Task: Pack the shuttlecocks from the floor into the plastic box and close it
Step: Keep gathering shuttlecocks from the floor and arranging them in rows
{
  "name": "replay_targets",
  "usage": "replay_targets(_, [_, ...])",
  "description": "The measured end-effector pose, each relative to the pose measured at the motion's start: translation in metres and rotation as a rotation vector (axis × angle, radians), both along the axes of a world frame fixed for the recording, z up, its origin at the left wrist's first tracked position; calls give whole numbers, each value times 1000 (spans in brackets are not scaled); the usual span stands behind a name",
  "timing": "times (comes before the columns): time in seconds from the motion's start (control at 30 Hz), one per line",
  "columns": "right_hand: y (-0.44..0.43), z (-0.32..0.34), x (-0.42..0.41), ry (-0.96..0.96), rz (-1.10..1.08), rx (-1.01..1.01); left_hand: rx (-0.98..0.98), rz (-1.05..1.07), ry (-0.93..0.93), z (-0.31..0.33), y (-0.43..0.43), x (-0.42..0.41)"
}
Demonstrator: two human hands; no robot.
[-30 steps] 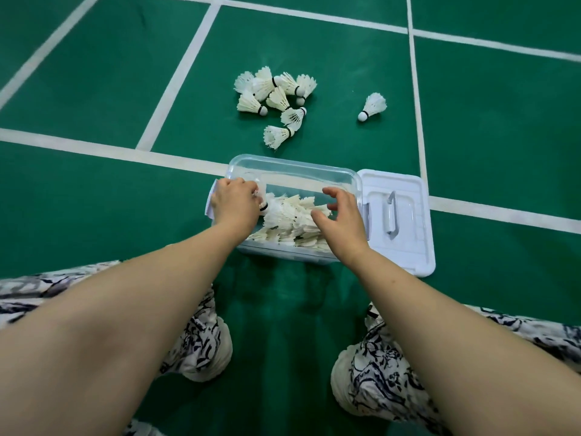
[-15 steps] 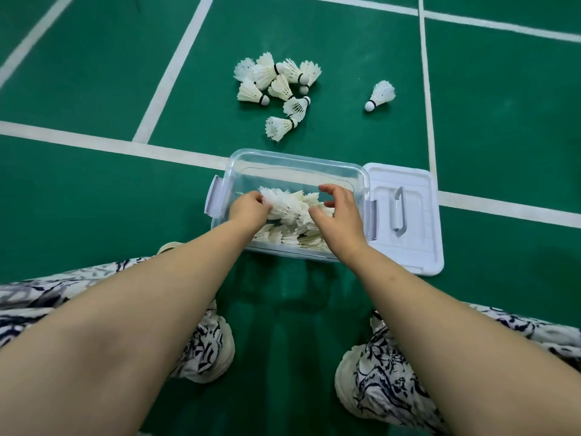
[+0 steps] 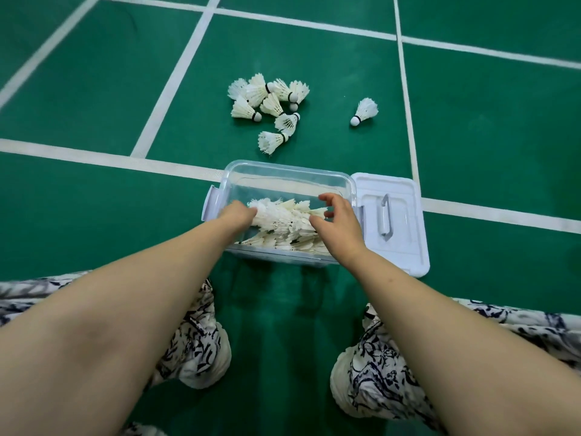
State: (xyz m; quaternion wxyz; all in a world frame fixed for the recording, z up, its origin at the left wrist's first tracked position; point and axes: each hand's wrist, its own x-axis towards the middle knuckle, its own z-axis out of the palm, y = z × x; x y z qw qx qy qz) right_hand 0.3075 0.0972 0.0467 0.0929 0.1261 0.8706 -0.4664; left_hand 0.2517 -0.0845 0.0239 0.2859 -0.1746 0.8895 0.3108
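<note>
2 bare hands reach into a clear plastic box [image 3: 284, 171] that sits on the green court floor [image 3: 487, 146], straddling a white court line [image 3: 94, 155]. The left hand [image 3: 236, 214] is at the box's left side, its fingers pushed in among the packed shuttlecocks [image 3: 284, 220]; they are buried in the white feathers, so I cannot tell whether they hold any or only press against them. The right hand [image 3: 338, 220] hovers over the right part of the pile with fingers curled and spread apart, thumb toward the feathers, gripping nothing. The packed shuttlecocks lie on their sides in overlapping layers and fill the near half of the box, while the far half shows bare clear plastic. A white lid [image 3: 393, 228] with a clear handle lies flat on the floor, touching the box's right side, so the box is uncovered. Beyond the box, on the far side of the line, a loose cluster of shuttlecocks [image 3: 267, 103] lies on the floor, about 8 of them heaped and touching, with 1 at the near edge of the group pointing its feathers toward the box. A single shuttlecock [image 3: 364, 111] lies well apart to the right of the cluster, cork end down-left. At the bottom of the view, both knees in black-and-white patterned trousers [image 3: 377, 372] flank a patch of floor, with the forearms stretched out over them.
</note>
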Motion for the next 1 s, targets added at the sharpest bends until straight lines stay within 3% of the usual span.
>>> replay_targets(0.2, [-4, 37, 10, 24, 18, 21, 37, -22, 93, 43, -9, 13])
replay_targets(0.67, [-18, 117, 4, 188, 107, 120, -7, -44, 532, 168, -22, 18])
replay_targets(0.8, [-21, 109, -33, 160, 174, 174, 3, -19, 550, 162, -13, -14])
replay_targets(1.0, [-2, 72, -109, 100, 213, 321, -2, 53, 529, 102, 3, -70])
